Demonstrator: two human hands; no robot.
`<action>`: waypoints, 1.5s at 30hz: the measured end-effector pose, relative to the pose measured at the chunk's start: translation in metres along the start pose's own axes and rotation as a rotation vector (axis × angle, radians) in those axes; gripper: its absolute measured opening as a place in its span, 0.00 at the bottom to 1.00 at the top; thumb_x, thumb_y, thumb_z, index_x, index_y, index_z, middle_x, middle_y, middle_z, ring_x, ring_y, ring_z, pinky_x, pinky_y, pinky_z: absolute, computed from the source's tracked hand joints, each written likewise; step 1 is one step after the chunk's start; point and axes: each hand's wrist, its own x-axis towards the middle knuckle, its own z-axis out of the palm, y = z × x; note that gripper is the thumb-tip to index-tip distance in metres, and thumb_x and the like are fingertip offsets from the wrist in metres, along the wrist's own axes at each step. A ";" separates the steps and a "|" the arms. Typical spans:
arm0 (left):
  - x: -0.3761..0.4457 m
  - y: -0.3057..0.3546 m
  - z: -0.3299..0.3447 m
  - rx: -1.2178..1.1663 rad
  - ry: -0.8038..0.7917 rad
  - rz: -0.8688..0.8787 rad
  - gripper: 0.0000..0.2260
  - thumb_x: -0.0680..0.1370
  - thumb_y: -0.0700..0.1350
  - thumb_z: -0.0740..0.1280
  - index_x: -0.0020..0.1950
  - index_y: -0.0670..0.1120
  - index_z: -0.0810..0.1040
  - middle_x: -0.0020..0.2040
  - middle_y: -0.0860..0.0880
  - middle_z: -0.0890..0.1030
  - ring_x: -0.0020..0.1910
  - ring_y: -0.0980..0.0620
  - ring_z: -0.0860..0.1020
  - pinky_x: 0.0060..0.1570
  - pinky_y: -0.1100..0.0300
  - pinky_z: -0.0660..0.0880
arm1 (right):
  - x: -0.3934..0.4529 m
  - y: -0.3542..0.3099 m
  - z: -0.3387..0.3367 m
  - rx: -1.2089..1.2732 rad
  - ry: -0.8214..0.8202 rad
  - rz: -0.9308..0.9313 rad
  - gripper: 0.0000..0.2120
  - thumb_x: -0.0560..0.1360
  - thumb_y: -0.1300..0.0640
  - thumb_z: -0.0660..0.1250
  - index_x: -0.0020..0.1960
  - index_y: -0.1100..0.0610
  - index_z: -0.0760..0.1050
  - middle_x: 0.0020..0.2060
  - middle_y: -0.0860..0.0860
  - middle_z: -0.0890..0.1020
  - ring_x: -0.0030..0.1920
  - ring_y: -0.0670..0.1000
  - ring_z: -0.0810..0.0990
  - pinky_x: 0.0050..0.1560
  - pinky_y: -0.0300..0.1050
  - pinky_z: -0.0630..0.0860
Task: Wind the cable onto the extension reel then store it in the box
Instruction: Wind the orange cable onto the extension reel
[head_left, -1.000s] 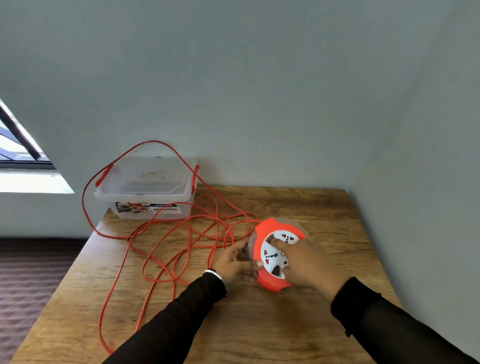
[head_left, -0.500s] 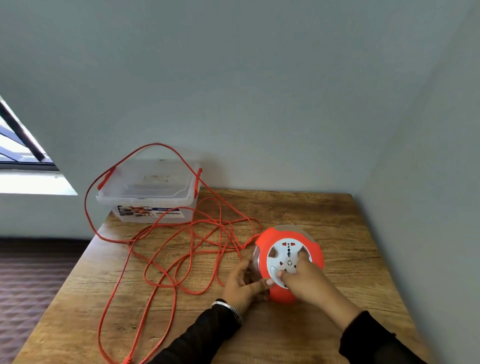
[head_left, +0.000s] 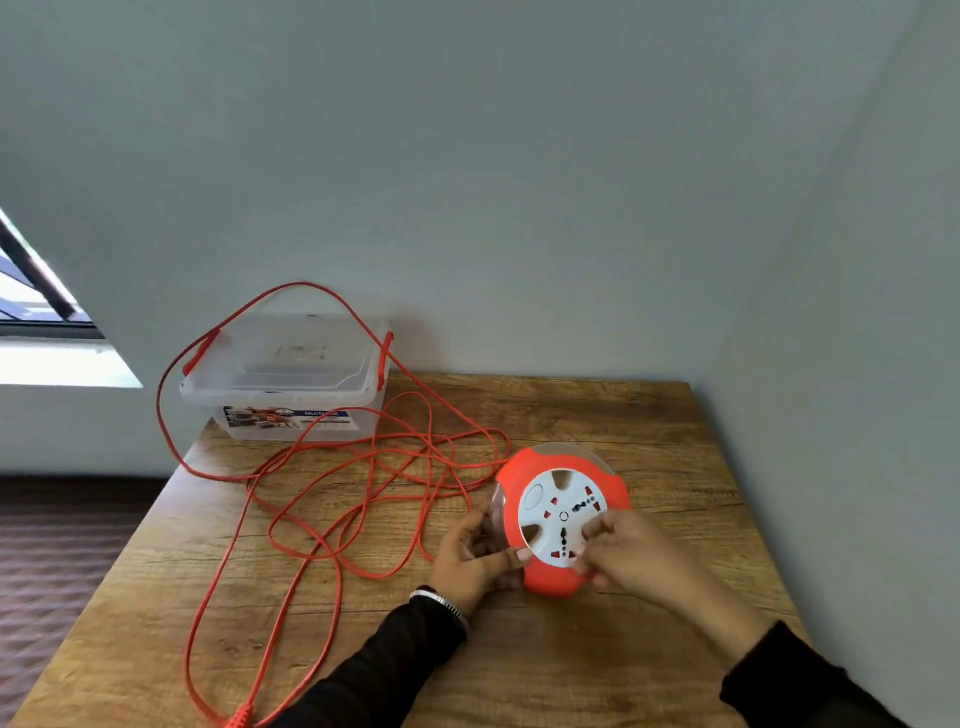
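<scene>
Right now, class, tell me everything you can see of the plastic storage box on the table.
The storage box is clear plastic, rectangular, with a translucent lid shut on top and a red latch at each end. A printed label runs along its front wall. It stands upright at the table's far left corner, against the wall. A loop of the orange cable arches over its lid. Neither hand touches it.

plain room — wooden table (head_left: 519, 649), window (head_left: 31, 296)

An orange reel (head_left: 551, 584) with a white socket face (head_left: 558, 512), orange cable (head_left: 332, 470), a clear box (head_left: 291, 382) with red latches, a wood-grain table (head_left: 597, 415), black sleeves.
</scene>
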 end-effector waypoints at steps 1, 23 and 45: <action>0.000 0.001 0.000 0.000 0.007 -0.007 0.24 0.62 0.33 0.75 0.56 0.44 0.77 0.47 0.44 0.83 0.43 0.47 0.83 0.31 0.52 0.81 | 0.002 0.001 -0.004 -0.343 0.093 -0.142 0.11 0.75 0.58 0.64 0.57 0.54 0.75 0.44 0.49 0.84 0.44 0.49 0.82 0.42 0.44 0.77; -0.006 0.007 0.002 0.027 -0.030 0.024 0.24 0.61 0.34 0.75 0.57 0.41 0.77 0.43 0.41 0.82 0.39 0.41 0.79 0.31 0.53 0.80 | 0.042 -0.015 -0.012 -1.316 0.062 -0.844 0.30 0.74 0.40 0.61 0.72 0.46 0.58 0.53 0.54 0.82 0.50 0.58 0.79 0.51 0.51 0.72; -0.004 0.002 -0.001 0.070 -0.027 0.059 0.20 0.62 0.33 0.74 0.52 0.40 0.76 0.37 0.46 0.83 0.34 0.49 0.81 0.28 0.56 0.80 | 0.019 -0.013 0.042 0.673 -0.060 0.273 0.12 0.80 0.56 0.58 0.59 0.63 0.69 0.37 0.56 0.82 0.25 0.46 0.79 0.22 0.36 0.67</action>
